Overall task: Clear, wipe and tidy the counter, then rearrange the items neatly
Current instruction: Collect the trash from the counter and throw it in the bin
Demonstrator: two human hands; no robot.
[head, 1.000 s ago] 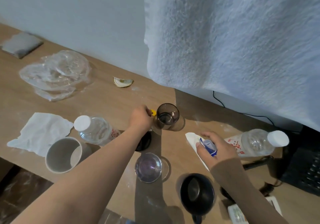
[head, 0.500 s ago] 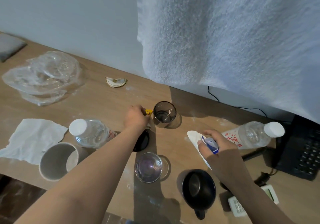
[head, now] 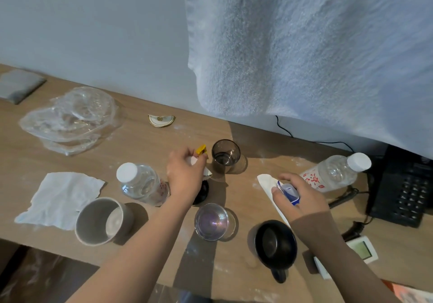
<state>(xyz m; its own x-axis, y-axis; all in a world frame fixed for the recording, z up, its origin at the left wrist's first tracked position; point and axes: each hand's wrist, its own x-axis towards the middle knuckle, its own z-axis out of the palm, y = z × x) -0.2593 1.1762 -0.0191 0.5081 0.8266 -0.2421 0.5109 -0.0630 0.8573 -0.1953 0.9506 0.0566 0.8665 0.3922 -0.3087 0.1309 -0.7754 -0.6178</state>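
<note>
left hand [head: 185, 176]: grip closed round a yellow and white scrap [head: 201, 150], just beside the dark glass [head: 226, 155], at its 9 o'clock
right hand [head: 298, 199]: grip pinching a blue and white wrapper [head: 289, 191], over a white napkin [head: 264, 181], at 4 o'clock of the dark glass
desk [head: 140, 143]: wooden, flecked with white dust
left bottle [head: 140, 183]: capped, at 9 o'clock of the left hand
right bottle [head: 335, 174]: capped, at 2 o'clock of the right hand
clear glass [head: 212, 222]: upright between the forearms, 6 o'clock of the dark glass
black mug [head: 275, 244]: 4 o'clock of the clear glass
grey cup [head: 100, 220]: 7 o'clock of the left bottle
tissue [head: 58, 199]: flat, 9 o'clock of the grey cup
plastic wrap [head: 70, 117]: crumpled, 10 o'clock on the desk
telephone [head: 405, 185]: 3 o'clock edge
</note>
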